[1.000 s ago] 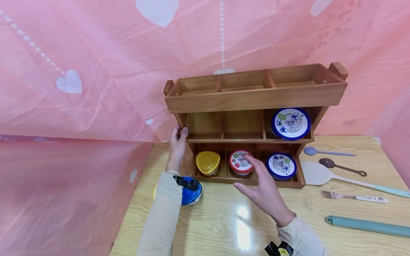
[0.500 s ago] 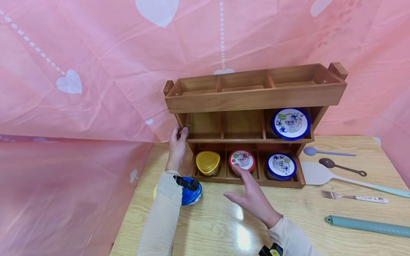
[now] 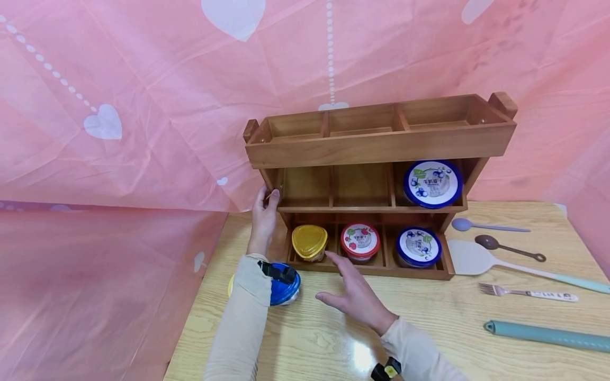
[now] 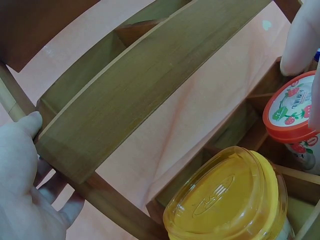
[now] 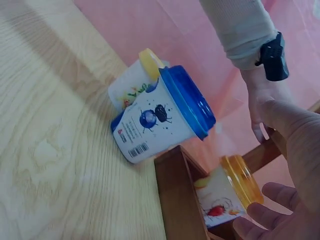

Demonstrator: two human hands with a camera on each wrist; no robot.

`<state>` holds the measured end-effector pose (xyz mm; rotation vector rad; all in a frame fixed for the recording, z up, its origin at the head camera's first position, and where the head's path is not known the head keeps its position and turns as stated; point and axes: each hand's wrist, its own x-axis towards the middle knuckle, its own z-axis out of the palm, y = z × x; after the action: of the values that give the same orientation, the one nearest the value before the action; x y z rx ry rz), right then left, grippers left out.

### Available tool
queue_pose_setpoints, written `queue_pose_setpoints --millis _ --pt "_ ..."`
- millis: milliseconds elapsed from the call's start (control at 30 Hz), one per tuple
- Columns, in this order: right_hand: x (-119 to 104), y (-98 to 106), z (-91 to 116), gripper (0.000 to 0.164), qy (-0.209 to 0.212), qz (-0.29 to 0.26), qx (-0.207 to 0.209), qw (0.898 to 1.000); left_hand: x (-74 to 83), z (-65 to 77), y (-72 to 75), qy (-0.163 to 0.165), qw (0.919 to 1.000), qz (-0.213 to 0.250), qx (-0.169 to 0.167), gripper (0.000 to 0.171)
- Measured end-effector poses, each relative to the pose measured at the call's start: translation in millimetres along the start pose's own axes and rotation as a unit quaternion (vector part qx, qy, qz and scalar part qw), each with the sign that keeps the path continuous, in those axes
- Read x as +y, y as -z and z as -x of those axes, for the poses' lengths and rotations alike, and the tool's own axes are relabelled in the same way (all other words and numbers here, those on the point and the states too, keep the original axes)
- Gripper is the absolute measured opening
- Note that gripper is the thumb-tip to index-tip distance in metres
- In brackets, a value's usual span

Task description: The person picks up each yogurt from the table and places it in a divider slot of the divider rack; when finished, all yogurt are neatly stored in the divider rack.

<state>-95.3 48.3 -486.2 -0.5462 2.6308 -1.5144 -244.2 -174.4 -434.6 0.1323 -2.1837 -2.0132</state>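
Note:
My left hand (image 3: 262, 222) grips the left upright of a three-tier wooden rack (image 3: 381, 148), thumb at the end of the middle shelf in the left wrist view. Holding nothing, my right hand (image 3: 357, 299) hovers before the bottom tier, thumb and fingers spread. Its index fingertip is right by a yellow-lidded cup (image 3: 310, 242) in the left compartment. A red-lidded strawberry cup (image 3: 360, 241) fills the middle one, a blue-lidded cup (image 3: 419, 247) the right. On the table by my left forearm stand a blue-lidded cup (image 5: 155, 117) and, behind it, another yellow-lidded cup (image 5: 125, 86).
Another blue-lidded cup (image 3: 433, 184) sits in the middle tier's right compartment. Right of the rack lie a purple spoon (image 3: 491, 226), a brown spoon (image 3: 510, 248), a white spatula (image 3: 472, 258), a fork (image 3: 529, 292) and a teal rod (image 3: 548, 336). Pink cloth (image 3: 143, 106) hangs behind.
My right hand has moved left across the front of the rack, from over the red-lidded cup to beside the yellow-lidded one. My left hand stays on the rack.

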Motion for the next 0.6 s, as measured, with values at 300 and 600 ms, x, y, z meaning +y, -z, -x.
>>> queue_pose_setpoints --millis 300,600 --pt "-3 -17 -8 0.092 -0.008 -0.022 -0.03 0.999 -0.1 -0.3 -0.1 0.0 1.0 0.003 -0.002 0.052" --pt "-5 -33 -13 0.095 0.0 -0.016 -0.042 0.999 -1.0 -0.9 -0.5 -0.001 1.0 0.004 0.003 0.052"
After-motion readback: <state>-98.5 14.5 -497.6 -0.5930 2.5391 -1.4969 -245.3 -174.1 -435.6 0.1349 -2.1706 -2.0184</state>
